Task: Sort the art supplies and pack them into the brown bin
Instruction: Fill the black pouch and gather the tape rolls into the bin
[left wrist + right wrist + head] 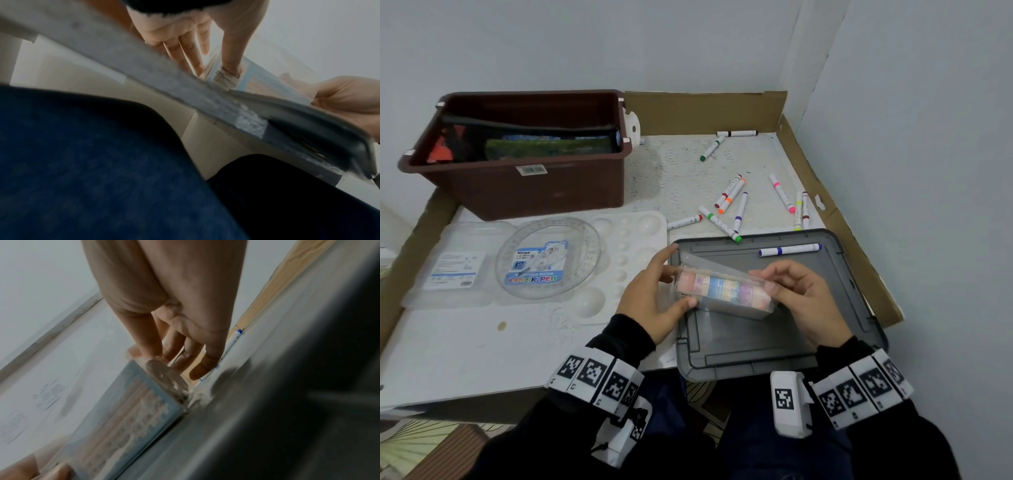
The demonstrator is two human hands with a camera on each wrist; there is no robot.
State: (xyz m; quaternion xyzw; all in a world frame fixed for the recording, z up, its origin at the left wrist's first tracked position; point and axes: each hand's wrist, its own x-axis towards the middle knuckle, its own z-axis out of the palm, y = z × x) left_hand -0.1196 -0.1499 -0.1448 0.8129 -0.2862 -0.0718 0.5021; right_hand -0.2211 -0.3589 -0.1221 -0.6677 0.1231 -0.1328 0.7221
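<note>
Both hands hold a clear plastic box of pastel tape rolls (724, 291) just above a grey lid (774, 339). My left hand (654, 301) grips its left end, thumb at the front. My right hand (801, 298) pinches its right end. The box's clear flap stands up behind the rolls. From below, the left wrist view shows the box (244, 78); the right wrist view shows its patterned blue underside (131, 410). The brown bin (524, 161) sits at the back left, with a dark pouch inside. Several markers (736, 205) lie loose on the white mat, and a blue one (789, 250) lies on the lid.
A clear round marker case (548, 257) labelled "Color Pen" rests on a white paint palette (626, 240). Beside it lies a clear flat package (455, 270). Cardboard walls (705, 109) border the table at the back and right. My lap is under the table's front edge.
</note>
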